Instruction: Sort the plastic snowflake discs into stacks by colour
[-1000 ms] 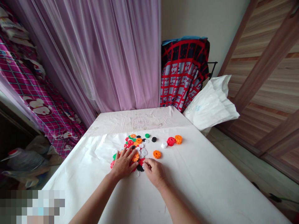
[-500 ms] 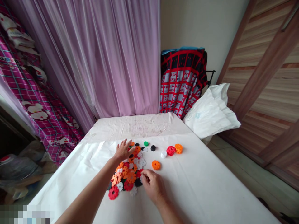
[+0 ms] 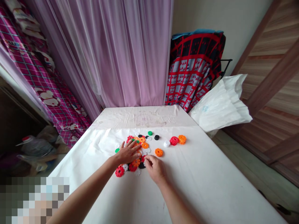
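Note:
My left hand (image 3: 129,152) lies palm down over a heap of flower-shaped plastic discs (image 3: 136,163), its fingers spread and stretched out. The discs are notched round the rim, in orange, red, white, black and green. The hand hides the middle of the heap. At the heap's right edge is my right hand (image 3: 155,169), with its fingers curled into a pinch; whatever is between them, if anything, is too small or hidden to make out. Just beyond it sits an orange disc (image 3: 159,152), apart from the heap. A red disc (image 3: 120,171) lies at the heap's near left.
A white-covered table (image 3: 198,186) carries everything. Right of the heap are loose groups: green (image 3: 150,133), black (image 3: 157,137), white (image 3: 166,143), red (image 3: 174,141) and orange (image 3: 182,139) discs. A white sack (image 3: 219,104) leans by the right edge; purple curtains (image 3: 130,62) hang behind.
My left hand has come back from the heap's far end to its middle, uncovering discs there, green ones among them. My right hand stays pinched at the right edge. The view has shifted.

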